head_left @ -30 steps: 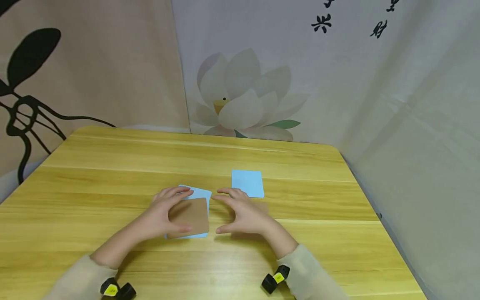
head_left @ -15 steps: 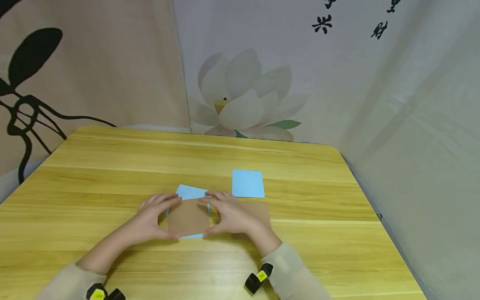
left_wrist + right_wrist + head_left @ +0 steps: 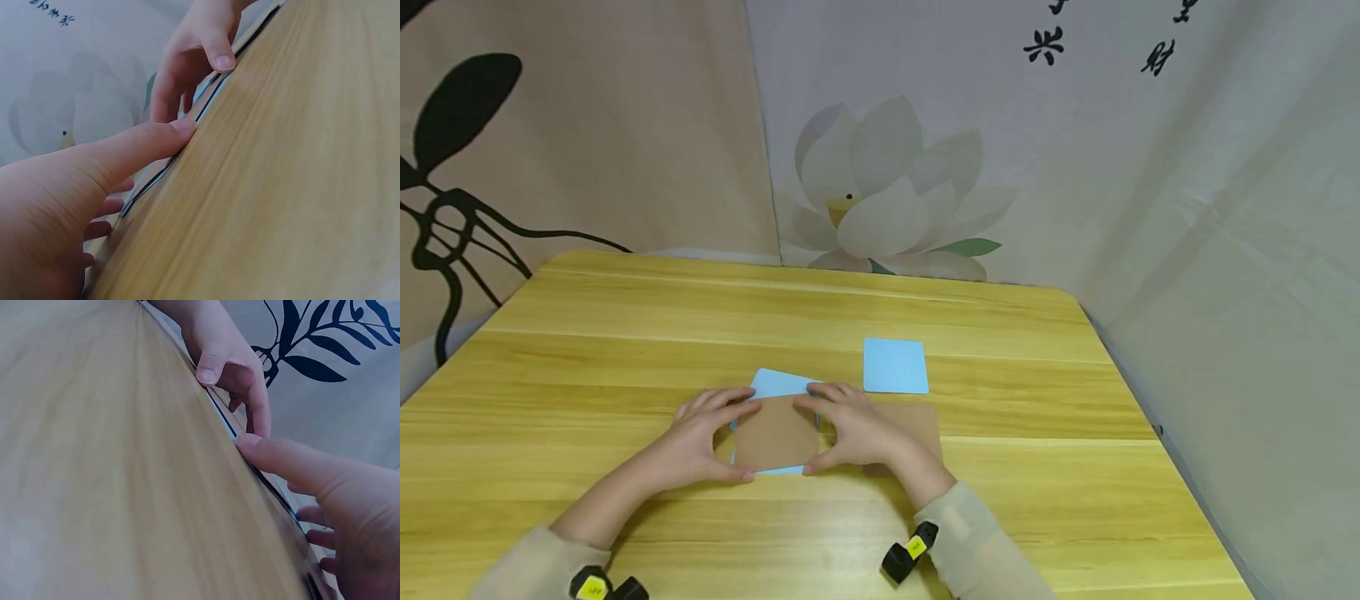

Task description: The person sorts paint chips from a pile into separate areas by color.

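Note:
A brown square card (image 3: 775,433) lies over light blue square cards (image 3: 781,382) whose edges stick out behind and in front of it. My left hand (image 3: 703,437) grips its left side, thumb at the near corner and fingertips at the far one. On the right side my right hand (image 3: 853,433) holds it the same way, with thumb and fingers spread across its depth. In the left wrist view the left thumb (image 3: 150,144) presses at the thin dark edge of the stack. The right thumb (image 3: 275,453) sits at that edge in the right wrist view.
Another brown square card (image 3: 921,421) lies partly hidden behind my right hand. Farther back is a separate light blue square card (image 3: 895,365). The wooden table (image 3: 1037,500) ends at a printed curtain (image 3: 1037,167).
Both hands moved left. The right hand came from beside the stack onto the right side of the brown card, while the left drew back to its left corners. Little moved in the last half second.

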`<state>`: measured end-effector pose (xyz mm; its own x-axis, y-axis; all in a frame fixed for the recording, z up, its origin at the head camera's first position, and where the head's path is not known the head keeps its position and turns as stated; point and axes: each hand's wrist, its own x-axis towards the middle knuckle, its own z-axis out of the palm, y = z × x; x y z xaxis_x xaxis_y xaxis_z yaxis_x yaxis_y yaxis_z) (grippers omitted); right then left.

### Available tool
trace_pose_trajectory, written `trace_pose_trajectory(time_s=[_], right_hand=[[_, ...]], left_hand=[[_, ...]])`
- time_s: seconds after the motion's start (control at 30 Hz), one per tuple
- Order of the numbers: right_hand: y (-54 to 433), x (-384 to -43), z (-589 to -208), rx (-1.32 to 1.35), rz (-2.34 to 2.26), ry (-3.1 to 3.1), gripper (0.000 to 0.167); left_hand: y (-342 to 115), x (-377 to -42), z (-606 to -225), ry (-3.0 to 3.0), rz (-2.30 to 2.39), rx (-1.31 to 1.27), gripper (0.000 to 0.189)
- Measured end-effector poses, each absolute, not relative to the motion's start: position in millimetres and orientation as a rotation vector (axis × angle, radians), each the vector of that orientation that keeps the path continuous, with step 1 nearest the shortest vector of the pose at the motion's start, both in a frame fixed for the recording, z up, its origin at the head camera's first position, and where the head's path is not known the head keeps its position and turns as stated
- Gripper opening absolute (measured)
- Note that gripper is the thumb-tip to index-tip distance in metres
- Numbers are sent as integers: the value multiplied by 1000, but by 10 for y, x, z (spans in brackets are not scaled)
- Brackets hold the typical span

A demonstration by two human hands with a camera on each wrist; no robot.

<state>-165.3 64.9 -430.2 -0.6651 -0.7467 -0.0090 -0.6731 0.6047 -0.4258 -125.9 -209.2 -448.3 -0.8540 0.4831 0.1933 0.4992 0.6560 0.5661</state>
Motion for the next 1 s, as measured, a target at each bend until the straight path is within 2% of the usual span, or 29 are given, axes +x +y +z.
trace_pose_trajectory(time_s=[1.0], right_hand=[[676, -1643, -4287, -1180, -694, 2644, 84]], left_hand=[[-2101, -1284, -4489, -2782, -977, -884, 83]])
